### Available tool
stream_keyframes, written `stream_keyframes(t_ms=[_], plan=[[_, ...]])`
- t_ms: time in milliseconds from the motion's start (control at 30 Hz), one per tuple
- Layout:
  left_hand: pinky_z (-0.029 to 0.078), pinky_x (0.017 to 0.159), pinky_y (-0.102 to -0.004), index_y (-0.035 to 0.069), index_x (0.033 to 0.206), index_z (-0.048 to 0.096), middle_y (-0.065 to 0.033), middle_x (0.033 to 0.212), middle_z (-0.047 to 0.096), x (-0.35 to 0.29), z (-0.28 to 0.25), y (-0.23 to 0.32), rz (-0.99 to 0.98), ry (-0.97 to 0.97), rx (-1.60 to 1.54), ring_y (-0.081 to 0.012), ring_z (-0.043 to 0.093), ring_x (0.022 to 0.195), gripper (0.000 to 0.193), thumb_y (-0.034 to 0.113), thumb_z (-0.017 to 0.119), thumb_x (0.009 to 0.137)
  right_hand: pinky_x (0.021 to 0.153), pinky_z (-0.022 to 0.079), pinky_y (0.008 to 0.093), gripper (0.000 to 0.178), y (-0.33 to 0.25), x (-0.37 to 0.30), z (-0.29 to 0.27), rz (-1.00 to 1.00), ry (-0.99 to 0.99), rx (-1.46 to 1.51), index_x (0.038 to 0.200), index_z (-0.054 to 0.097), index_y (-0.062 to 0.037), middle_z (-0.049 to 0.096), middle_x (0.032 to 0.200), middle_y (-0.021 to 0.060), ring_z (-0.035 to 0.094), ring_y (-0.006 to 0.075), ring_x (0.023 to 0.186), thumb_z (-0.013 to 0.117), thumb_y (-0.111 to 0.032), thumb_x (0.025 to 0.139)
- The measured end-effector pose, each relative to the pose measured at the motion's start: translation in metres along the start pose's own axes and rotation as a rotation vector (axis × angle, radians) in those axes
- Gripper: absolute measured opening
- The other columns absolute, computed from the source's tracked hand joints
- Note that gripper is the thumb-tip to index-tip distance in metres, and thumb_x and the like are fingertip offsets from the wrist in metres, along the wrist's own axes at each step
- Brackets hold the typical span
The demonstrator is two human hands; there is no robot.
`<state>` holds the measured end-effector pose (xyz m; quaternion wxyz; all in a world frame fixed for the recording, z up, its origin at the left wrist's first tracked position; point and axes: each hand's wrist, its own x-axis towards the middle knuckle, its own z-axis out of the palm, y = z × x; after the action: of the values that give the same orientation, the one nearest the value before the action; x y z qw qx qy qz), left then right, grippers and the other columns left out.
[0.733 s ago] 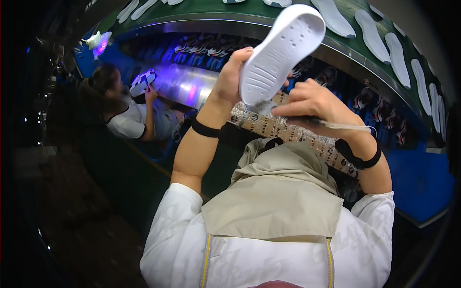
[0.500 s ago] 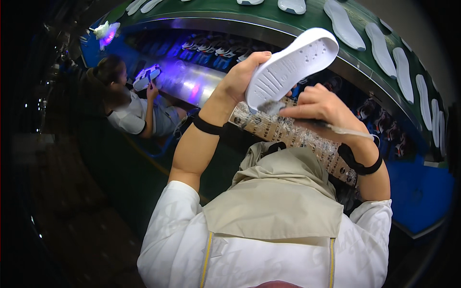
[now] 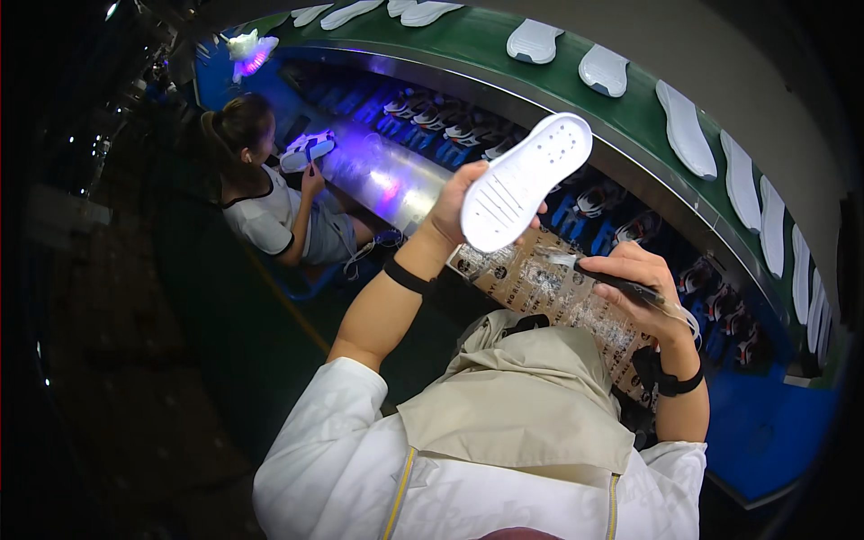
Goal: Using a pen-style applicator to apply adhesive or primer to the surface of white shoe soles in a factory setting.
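Note:
My left hand [image 3: 453,209] grips a white shoe sole [image 3: 525,184] by its left edge. The sole is tilted, its inner side with grooves and small holes facing me. In my right hand [image 3: 643,279] is a brush with a dark handle [image 3: 632,288] and pale bristles [image 3: 562,259]. The bristles are apart from the sole, just below and right of its lower end. A thin pale cord or tube runs by my right wrist. Beneath both hands lies a narrow board wrapped in brown printed tape [image 3: 531,286].
A green conveyor belt [image 3: 477,38] with a metal edge curves beyond my hands, bearing several white soles [image 3: 688,135]. Under it, shoe uppers [image 3: 463,135] stand in rows beside a shiny metal surface [image 3: 396,184]. At left a seated co-worker [image 3: 270,220] holds a shoe [image 3: 308,153] under violet light.
The brush has come off the sole's lower end and moved down and right. The sole is lower and turned slightly. The whole view has shifted, and the soles on the belt have changed position.

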<state>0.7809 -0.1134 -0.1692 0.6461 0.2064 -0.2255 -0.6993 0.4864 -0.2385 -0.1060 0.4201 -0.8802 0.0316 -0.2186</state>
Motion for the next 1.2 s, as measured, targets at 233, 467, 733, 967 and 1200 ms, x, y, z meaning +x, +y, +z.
stream_keyframes(t_ms=[233, 467, 733, 967, 1200], plan=[[0.059, 0.091, -0.0578, -0.006, 0.153, 0.038, -0.0364, 0.140, 0.050, 0.083, -0.010, 0.140, 0.332, -0.272, 0.091, -0.0513, 0.058, 0.123, 0.078, 0.055, 0.029, 0.105, 0.072, 0.045, 0.0357, 0.033, 0.019, -0.004, 0.011, 0.080, -0.015, 0.034, 0.115, 0.077, -0.0062, 0.064, 0.080, 0.0076, 0.056, 0.0233, 0.075, 0.082, -0.009, 0.082], [0.054, 0.107, -0.0447, -0.018, 0.146, 0.035, -0.0334, 0.143, 0.052, 0.132, -0.058, 0.131, 0.431, 0.624, 0.031, -0.0437, 0.058, 0.128, 0.084, 0.057, 0.039, 0.107, 0.067, 0.045, 0.0338, 0.031, 0.047, -0.012, 0.005, 0.227, 0.034, 0.045, 0.115, 0.077, -0.0028, 0.065, 0.080, 0.0092, 0.057, 0.0221, 0.073, 0.080, -0.010, 0.086], [0.059, 0.068, -0.0465, -0.004, 0.099, 0.071, -0.0211, 0.084, 0.073, 0.103, -0.145, 0.281, 0.841, 0.636, 2.851, -0.0384, 0.071, 0.070, 0.045, 0.041, 0.065, 0.096, 0.066, 0.046, 0.0313, 0.031, 0.064, -0.013, 0.006, 0.366, 0.089, 0.105, 0.115, 0.076, -0.0016, 0.063, 0.082, 0.0088, 0.058, 0.0193, 0.072, 0.080, -0.009, 0.085], [0.055, 0.083, -0.0482, 0.001, 0.116, 0.067, -0.0198, 0.107, 0.069, 0.147, -0.243, 0.350, 0.351, 1.056, 2.694, -0.0386, 0.068, 0.091, 0.044, 0.040, 0.066, 0.095, 0.069, 0.045, 0.0298, 0.033, 0.069, -0.003, 0.012, 0.465, 0.175, 0.210, 0.114, 0.075, 0.0008, 0.065, 0.085, 0.0075, 0.058, 0.0179, 0.076, 0.079, -0.019, 0.087], [0.052, 0.098, -0.0499, 0.005, 0.133, 0.063, -0.0184, 0.130, 0.065, 0.130, -0.268, 0.346, 0.340, 1.132, 2.676, -0.0387, 0.065, 0.113, 0.051, 0.038, 0.066, 0.095, 0.089, 0.049, 0.0281, 0.041, 0.073, 0.004, 0.009, 0.720, 0.225, 0.256, 0.122, 0.074, -0.0024, 0.072, 0.110, 0.0045, 0.063, 0.0135, 0.097, 0.079, -0.030, 0.092]])
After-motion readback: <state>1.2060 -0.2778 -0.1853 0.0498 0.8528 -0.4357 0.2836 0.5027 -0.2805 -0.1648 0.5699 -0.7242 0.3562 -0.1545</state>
